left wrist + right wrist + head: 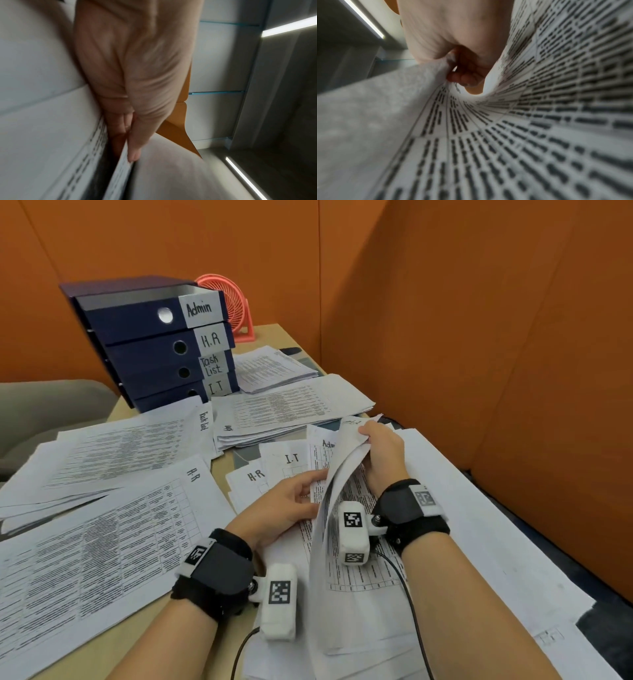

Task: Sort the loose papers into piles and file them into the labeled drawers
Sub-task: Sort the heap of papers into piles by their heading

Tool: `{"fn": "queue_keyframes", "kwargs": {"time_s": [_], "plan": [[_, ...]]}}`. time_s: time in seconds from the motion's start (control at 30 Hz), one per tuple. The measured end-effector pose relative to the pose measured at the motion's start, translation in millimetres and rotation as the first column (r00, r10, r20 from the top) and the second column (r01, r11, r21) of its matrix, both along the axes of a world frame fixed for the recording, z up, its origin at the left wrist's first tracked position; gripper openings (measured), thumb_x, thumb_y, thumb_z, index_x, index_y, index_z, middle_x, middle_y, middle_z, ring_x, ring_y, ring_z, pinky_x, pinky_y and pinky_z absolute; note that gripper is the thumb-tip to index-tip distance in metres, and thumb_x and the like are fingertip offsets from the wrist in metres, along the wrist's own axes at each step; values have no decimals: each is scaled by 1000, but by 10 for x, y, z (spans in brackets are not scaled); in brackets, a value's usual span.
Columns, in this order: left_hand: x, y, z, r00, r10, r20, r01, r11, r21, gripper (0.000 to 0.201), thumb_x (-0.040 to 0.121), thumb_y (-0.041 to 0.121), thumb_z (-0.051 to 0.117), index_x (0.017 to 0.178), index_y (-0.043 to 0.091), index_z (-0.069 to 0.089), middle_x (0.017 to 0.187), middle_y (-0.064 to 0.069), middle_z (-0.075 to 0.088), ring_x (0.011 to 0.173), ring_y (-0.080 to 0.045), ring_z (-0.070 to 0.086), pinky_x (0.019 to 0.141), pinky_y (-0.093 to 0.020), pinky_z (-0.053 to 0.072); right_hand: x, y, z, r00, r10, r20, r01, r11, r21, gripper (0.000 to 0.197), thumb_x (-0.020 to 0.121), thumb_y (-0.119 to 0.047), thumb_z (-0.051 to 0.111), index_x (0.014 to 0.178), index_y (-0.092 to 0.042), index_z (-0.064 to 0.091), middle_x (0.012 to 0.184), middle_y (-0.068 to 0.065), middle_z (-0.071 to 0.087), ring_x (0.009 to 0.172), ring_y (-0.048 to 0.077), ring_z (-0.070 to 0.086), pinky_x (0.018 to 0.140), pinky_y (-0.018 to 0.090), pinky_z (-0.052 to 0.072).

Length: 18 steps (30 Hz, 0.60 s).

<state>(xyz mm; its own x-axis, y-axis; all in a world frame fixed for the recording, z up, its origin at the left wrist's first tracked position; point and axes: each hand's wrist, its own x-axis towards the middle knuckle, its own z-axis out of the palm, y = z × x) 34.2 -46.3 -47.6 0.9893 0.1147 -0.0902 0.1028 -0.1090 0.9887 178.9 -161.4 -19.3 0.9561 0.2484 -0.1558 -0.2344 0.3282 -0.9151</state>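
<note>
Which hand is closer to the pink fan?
The right hand. It pinches a lifted white sheet farther up the desk, toward the round pink plastic fan. The left hand lies lower, nearer the person.

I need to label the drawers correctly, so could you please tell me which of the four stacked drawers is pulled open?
The top one, labelled Admin: it juts forward; H.R, Task List and I.T look shut.

I think this is an office; I see a desk (274, 335) full of printed papers (113, 529); labeled blue drawers (161, 344) stacked up; orange divider walls (479, 320) all around.
</note>
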Motion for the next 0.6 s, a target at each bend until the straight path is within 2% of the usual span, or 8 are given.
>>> {"fn": "queue_keyframes", "kwargs": {"time_s": [0.07, 0.13, 0.2, 0.27, 0.33, 0.43, 0.5, 0.6], "plan": [[15, -11, -31, 999, 30, 13, -30, 1000, 1, 56, 83, -5, 66, 131, 23, 55, 139, -1, 55, 127, -16, 53, 112, -42, 37, 43, -70, 54, 996, -45, 80, 50, 996, -68, 24, 76, -8, 60, 58, -14, 46, 66, 5, 39, 66, 20, 38, 60, 31, 30], [6, -15, 13, 996, 72, 46, -73, 997, 3, 58, 83, -11, 61, 124, 29, 59, 138, 5, 55, 122, -6, 56, 106, -31, 43, 107, -186, 195, 978, -36, 205, 76, 979, -192, 26, 82, -3, 56, 62, -12, 42, 64, 3, 33, 59, 17, 30, 52, 27, 27], [-1, 40, 63, 971, 220, 97, -224, 974, 29, 57, 83, -10, 56, 123, 31, 62, 131, 9, 57, 108, 4, 59, 89, -17, 49, 184, -320, 394, 948, 5, 319, 107, 938, -331, 29, 82, -2, 53, 59, -12, 40, 59, 3, 32, 56, 19, 28, 53, 28, 29], [-17, 152, 62, 920, 379, 99, -383, 924, 14, 54, 86, -7, 46, 118, 32, 67, 111, 3, 65, 87, -17, 58, 72, -27, 48, 249, -432, 609, 926, 34, 376, 131, 905, -404, 34, 81, -2, 52, 53, -13, 37, 55, 1, 32, 51, 16, 29, 52, 26, 29], [-44, 192, 73, 891, 445, 87, -443, 896, -39, 54, 88, -4, 40, 110, 33, 72, 102, -3, 73, 81, -30, 51, 69, -40, 42, 331, -482, 779, 930, 57, 362, 114, 895, -432, 34, 82, 0, 49, 54, -15, 38, 52, 0, 36, 43, 13, 34, 46, 19, 30], [-44, 169, 111, 887, 449, 105, -441, 893, -93, 63, 91, -9, 37, 123, 40, 60, 102, 0, 74, 78, -27, 63, 67, -34, 52, 413, -361, 826, 963, 98, 250, -13, 946, -323, 20, 84, 1, 49, 69, -11, 48, 60, 1, 47, 53, 16, 47, 51, 22, 39], [-37, 159, 127, 892, 441, 100, -427, 894, -135, 68, 93, -12, 39, 135, 42, 38, 91, 9, 75, 74, -5, 70, 62, -20, 55, 383, -177, 599, 980, 130, 151, -96, 972, -214, 10, 87, 1, 52, 84, -7, 57, 70, 4, 55, 64, 19, 53, 62, 29, 45], [-40, 156, 122, 885, 461, 61, -454, 885, -104, 51, 98, 1, 45, 143, 24, 39, 124, 2, 65, 99, -6, 67, 81, -21, 51, 288, -2, 88, 967, 251, 51, -246, 965, -87, 16, 93, 0, 53, 106, -7, 61, 88, 8, 62, 75, 21, 57, 70, 35, 45]]}}
